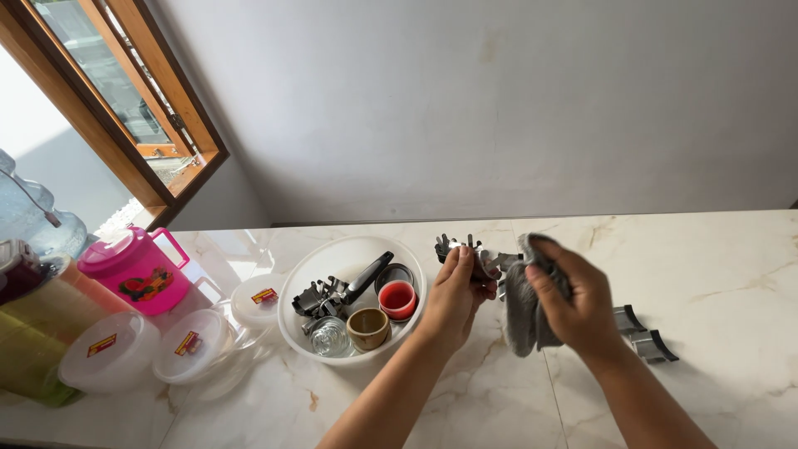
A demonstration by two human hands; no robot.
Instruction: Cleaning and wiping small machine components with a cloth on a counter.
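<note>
My left hand (455, 295) grips a small metal utensil with several prongs (459, 245) just right of a white bowl (301, 287). My right hand (573, 303) holds a grey cloth (522, 312) wrapped against the utensil's other end. Both hands hover above a marble counter (715, 274). Inside the bowl lie a black-handled tool (366, 278), a red cup (397, 299), a tan cup (368, 328), a clear glass piece (331, 337) and metal parts (312, 299).
Two grey metal pieces (644, 333) rest on the counter behind my right wrist. Left of the bowl stand lidded clear containers (195, 345), a pink jug (137, 270), green and orange containers (33, 333) and a large water bottle (29, 216). A wooden window frame (158, 91) is at upper left.
</note>
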